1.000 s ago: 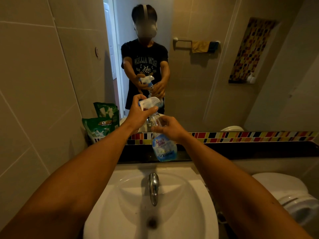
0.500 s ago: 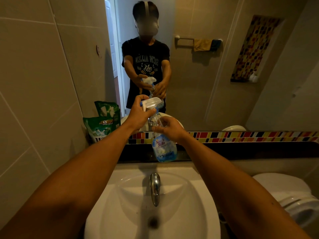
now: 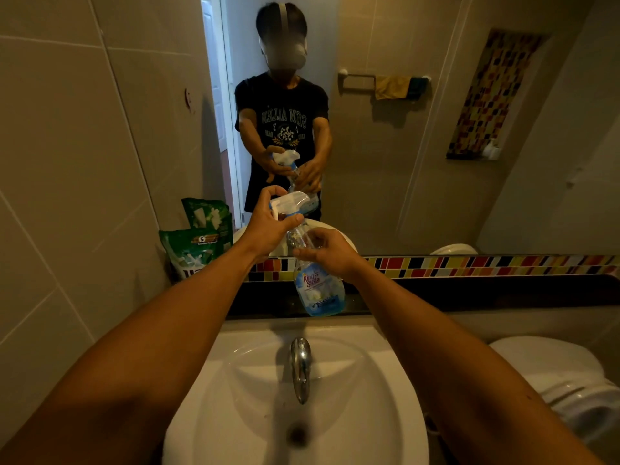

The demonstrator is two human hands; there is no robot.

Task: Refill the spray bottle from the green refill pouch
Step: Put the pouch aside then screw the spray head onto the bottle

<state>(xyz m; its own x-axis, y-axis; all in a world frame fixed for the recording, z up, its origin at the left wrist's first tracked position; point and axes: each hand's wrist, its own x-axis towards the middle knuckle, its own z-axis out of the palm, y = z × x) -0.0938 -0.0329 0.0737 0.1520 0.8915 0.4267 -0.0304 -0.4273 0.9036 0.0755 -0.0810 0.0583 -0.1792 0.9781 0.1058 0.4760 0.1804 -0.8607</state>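
Note:
A clear spray bottle (image 3: 318,292) with a blue label stands on the dark ledge behind the sink, holding a little blue liquid at the bottom. My right hand (image 3: 327,251) grips its upper body. My left hand (image 3: 271,226) is closed on the white trigger head (image 3: 290,203) at the bottle's top. The green refill pouch (image 3: 188,253) stands upright at the left end of the ledge, against the wall, untouched.
A white sink (image 3: 235,397) with a chrome tap (image 3: 301,364) lies directly below my arms. A toilet (image 3: 553,380) sits at the lower right. The mirror (image 3: 402,162) ahead reflects a person, a towel rail and a tiled niche. A coloured tile strip (image 3: 469,265) runs along the ledge.
My left hand has turned slightly on the trigger head, which sits a little more level now. The bottle and my right hand stay in place.

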